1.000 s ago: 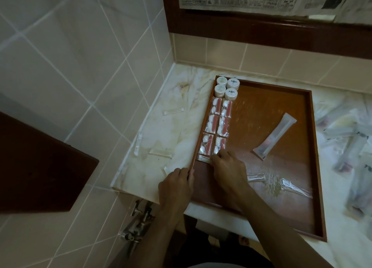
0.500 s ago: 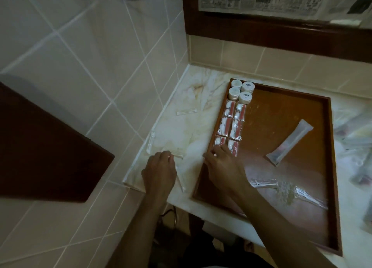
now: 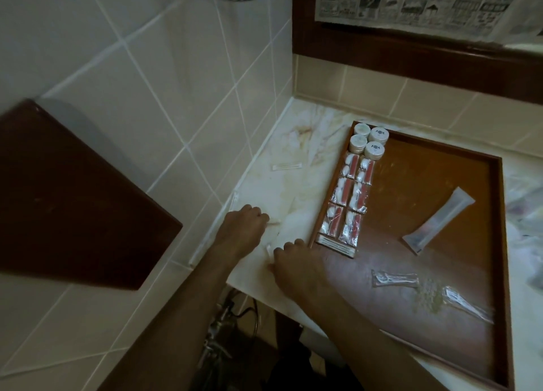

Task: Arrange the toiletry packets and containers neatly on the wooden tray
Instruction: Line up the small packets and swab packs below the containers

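Resting curled on the bench (image 3: 296, 185) left of the tray (image 3: 499, 214), the left hand (image 3: 242, 229) and right hand (image 3: 295, 262) each pinch a thin packet, while packets (image 3: 348, 202) and tubs (image 3: 368, 142) line the tray's left edge.

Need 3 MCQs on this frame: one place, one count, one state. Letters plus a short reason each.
1. Where do the round tubs sit on the tray?
A far left corner
B near right corner
C centre

2. How many tubs?
A two
B four
C six

3. Where are both hands?
A on the counter left of the tray
B inside the tray
C on the wall

A: the tubs fill the tray's far left corner.
B: two rows of two.
A: left hand and right hand lie on the counter.
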